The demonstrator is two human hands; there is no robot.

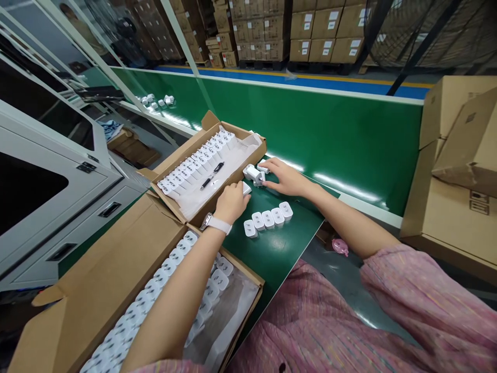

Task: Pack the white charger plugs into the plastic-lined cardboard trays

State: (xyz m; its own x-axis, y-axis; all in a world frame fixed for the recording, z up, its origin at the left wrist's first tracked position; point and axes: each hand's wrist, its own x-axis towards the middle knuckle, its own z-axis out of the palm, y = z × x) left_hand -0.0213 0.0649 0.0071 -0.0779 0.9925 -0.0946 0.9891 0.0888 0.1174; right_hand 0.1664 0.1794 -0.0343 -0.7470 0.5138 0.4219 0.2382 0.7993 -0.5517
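Note:
My left hand point(232, 201), with a pale watch band at the wrist, is closed round a white charger plug point(246, 188) at the near edge of a cardboard box point(171, 165). My right hand point(284, 176) rests with curled fingers on a small pile of white plugs point(254, 174) on the green table point(272, 248). A short row of white plugs point(268, 219) lies on the table just in front of both hands. The far box holds a line of plugs point(196, 159) and two dark pens point(212, 175).
A second open box point(116, 269) of white plugs lies under my left forearm. A green conveyor belt point(330, 129) runs behind the table, with more plugs point(156, 100) far up it. Large cartons point(458, 171) stand at the right; a grey machine point(50, 191) stands at the left.

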